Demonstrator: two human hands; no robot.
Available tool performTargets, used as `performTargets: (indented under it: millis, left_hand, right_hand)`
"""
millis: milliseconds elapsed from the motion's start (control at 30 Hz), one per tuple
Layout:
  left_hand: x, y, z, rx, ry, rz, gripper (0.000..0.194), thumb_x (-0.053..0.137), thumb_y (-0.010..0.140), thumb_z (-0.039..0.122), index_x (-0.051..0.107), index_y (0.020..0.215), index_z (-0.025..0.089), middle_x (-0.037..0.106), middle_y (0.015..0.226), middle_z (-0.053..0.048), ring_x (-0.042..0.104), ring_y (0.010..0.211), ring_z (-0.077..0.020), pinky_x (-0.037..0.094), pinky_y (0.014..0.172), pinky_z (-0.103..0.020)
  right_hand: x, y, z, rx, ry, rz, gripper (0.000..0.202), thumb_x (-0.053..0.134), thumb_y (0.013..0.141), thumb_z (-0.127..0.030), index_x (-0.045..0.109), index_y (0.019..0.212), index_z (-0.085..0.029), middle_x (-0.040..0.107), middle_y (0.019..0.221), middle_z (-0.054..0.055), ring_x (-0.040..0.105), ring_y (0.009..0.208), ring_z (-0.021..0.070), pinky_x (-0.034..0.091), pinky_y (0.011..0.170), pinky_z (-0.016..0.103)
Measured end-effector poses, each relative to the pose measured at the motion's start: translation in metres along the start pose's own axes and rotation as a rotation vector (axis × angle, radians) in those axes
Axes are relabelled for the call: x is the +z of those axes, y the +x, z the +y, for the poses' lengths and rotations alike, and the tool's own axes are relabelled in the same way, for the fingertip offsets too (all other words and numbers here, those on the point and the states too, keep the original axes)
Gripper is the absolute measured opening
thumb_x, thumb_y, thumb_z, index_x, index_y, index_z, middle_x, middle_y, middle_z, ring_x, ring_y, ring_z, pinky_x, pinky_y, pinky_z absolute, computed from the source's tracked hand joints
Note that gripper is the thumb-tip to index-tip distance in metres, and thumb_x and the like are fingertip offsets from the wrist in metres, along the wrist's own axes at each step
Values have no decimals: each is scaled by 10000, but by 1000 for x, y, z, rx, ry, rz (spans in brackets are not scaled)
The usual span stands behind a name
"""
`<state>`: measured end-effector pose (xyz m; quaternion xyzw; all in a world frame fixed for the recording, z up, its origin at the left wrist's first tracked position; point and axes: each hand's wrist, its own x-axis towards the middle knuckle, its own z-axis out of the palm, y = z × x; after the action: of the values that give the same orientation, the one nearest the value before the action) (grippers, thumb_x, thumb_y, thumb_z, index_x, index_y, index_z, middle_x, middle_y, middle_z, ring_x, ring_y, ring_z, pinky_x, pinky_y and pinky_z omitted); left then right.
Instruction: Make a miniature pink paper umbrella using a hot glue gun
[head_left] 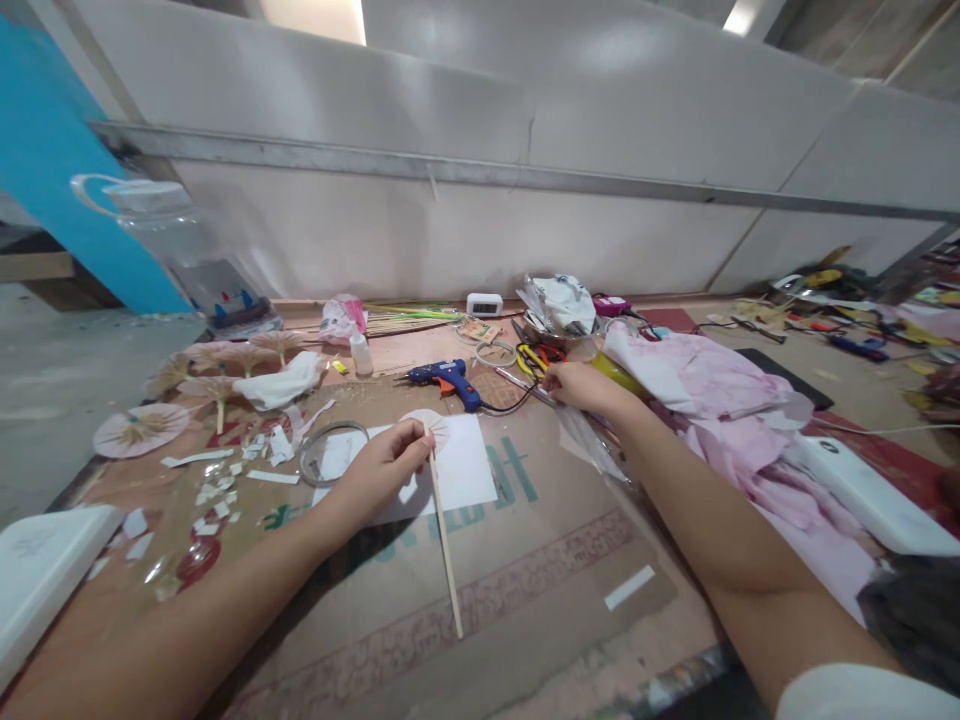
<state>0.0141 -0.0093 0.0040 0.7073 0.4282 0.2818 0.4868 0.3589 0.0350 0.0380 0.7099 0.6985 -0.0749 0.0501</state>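
Note:
My left hand (397, 452) pinches a thin wooden stick (448, 560) near its top end. A small round pale paper piece with ribs, like a mini parasol (429, 425), sits at that end, over a white paper sheet (469, 465). My right hand (581, 387) reaches to the back right, fingers bent down beside yellow-handled pliers (531, 362) and a clear plastic bag (592, 440). What its fingertips touch is hidden. A blue glue gun (444, 380) lies between the hands. Left of my left hand is a roll of clear tape (330, 452).
Several finished-looking paper parasols (142, 430) and white paper scraps (217, 490) lie at left. A water jug (199, 260) stands at the back left, with a small white bottle (361, 353) nearer the middle. Pink cloth (712, 390) and a white box-like device (874, 490) lie at right.

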Motion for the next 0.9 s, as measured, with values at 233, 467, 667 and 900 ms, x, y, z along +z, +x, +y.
performTargets:
  millis: [233,467,667,900]
  left_hand:
    - [1,0,2,-14,-19,5,357,516,863,555,539,771,210,512,668,28,465,597,-140,353,557,-261]
    - [3,0,4,-30,-34,-2,363,542,825,570,543,762,212,489,629,34,446,575,-136,343,525,-249]
    - [3,0,-1,-39,-45,7,387,558,829,592,519,749,216,488,625,37,437,564,-134,333,520,-244]
    - [3,0,-3,-56,-38,17,402,568,820,601,555,751,205,494,623,32,458,575,-141,355,556,-259]
  right_hand:
    - [-10,2,17,36,14,163,303,555,954,-234,756,1175,-184,762,1151,118,692,1007,234,451,795,264]
    - [14,14,15,-27,49,189,286,678,897,-261,774,1160,-205,702,1197,157,649,1107,277,439,932,310]
    - [-1,16,35,5,202,286,317,511,991,-272,688,1236,-179,752,1100,99,677,967,203,459,811,251]
    - [-14,10,49,21,266,293,290,521,963,-240,687,1183,-152,763,1067,84,683,921,174,463,777,225]
